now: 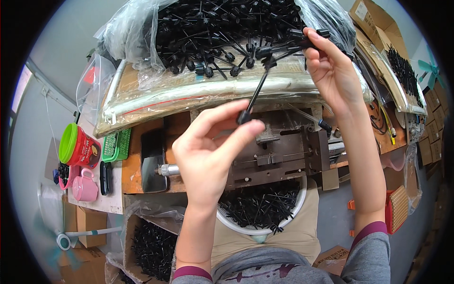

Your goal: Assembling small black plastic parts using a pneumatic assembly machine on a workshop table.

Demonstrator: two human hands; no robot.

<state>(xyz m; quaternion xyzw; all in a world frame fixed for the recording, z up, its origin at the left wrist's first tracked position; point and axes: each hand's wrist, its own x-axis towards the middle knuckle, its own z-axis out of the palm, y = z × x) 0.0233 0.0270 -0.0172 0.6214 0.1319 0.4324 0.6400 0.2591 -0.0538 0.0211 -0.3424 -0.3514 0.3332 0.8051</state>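
Note:
Between the thumb and fingers of my left hand (203, 146) is a thin black plastic stem (256, 93) with a knobbed end, tilted up to the right. My right hand (333, 73), higher and farther right, pinches several similar black knobbed stems (289, 50). The upper end of the left stem meets or overlaps this bunch; I cannot tell which. Behind both hands, a large heap of the same black stems (227, 28) lies on a plastic-wrapped tray (222, 89). Below my hands sits a dark metal fixture (288, 177) on the wooden bench.
A white basin (302, 201) of black parts rests at my lap. At lower left stands a plastic-lined carton (130, 236) of similar parts. A red tub (85, 149), green basket (124, 146), pink mug (85, 186) and dark phone-like slab (153, 173) occupy the bench's left side.

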